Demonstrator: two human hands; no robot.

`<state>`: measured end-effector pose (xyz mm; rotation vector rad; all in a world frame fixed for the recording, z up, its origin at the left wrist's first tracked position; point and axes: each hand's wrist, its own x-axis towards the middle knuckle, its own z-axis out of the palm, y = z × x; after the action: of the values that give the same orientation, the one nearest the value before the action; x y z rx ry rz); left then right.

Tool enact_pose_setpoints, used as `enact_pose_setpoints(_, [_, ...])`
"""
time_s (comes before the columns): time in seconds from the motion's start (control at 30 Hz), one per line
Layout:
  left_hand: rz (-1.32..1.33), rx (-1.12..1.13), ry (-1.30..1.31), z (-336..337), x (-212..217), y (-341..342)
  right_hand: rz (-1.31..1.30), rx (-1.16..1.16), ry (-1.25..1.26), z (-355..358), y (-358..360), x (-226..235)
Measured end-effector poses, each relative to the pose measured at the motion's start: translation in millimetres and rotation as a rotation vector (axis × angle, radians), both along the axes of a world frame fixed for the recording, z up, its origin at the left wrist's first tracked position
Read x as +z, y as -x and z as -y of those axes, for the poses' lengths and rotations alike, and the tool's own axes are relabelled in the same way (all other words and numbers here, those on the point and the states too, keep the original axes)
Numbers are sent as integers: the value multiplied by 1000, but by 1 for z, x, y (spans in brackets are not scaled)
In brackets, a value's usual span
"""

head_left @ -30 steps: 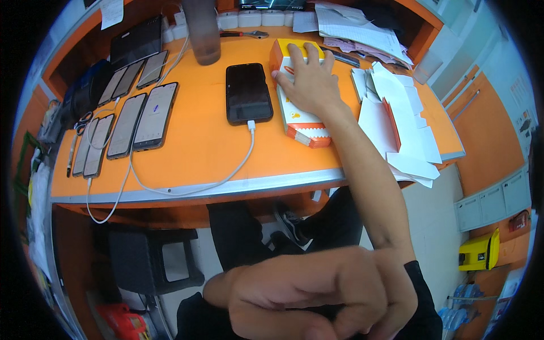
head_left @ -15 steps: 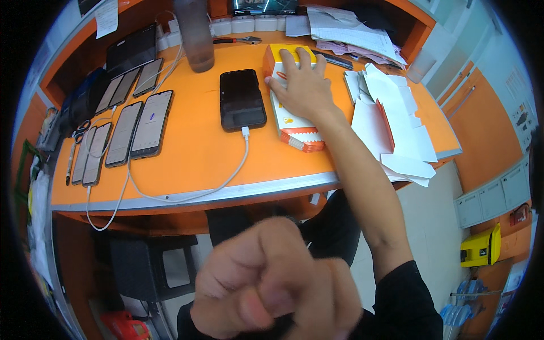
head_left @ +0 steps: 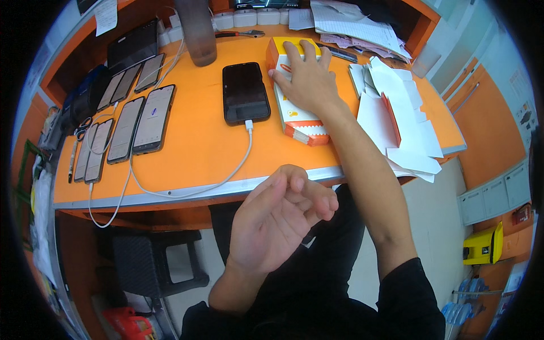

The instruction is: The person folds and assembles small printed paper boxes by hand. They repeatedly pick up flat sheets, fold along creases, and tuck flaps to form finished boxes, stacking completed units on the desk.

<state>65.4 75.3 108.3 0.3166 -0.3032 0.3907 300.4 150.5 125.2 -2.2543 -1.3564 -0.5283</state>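
Observation:
My right hand lies palm down on a stack of flat, folded cardboard packages in white, orange and yellow, its fingers spread over the yellow end. In front of the table edge I hold up my left hand, palm showing, with loosely curled fingers and nothing in them. Left of the stack sits a black smartphone, its screen dark, with a white charging cable plugged into its lower end. Unfolded white card pieces with an orange-edged flap lie right of my right forearm.
Several smartphones, some cabled, lie on the left of the orange table. A tall translucent bottle, pliers and papers stand or lie at the back. A black stool is below on the left.
My left hand has moved away from close to the camera toward the table edge, and its tightly curled fingers have loosened. My right hand stays on the stack. The view has shifted slightly.

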Motion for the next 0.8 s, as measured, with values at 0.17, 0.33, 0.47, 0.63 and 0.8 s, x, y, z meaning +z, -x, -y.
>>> enact_pose_setpoints(0.17, [32, 21, -55, -2, -9, 0, 1, 3, -13, 0, 1, 1])
enact_pose_setpoints(0.33, [65, 31, -100, -3, -14, 0, 10, -27, 3, 0, 0, 2])
enact_pose_setpoints(0.47, [3, 45, -64, 0, -6, 3, 7, -37, 13, 0, -1, 2])
enact_pose_setpoints(0.63, [-15, 68, -60, 1, -4, 5, 27, -33, -17, -1, -1, -1])
enact_pose_setpoints(0.8, [-41, 193, -212, 4, -1, 8, 40, -31, -22, -1, 0, 0])
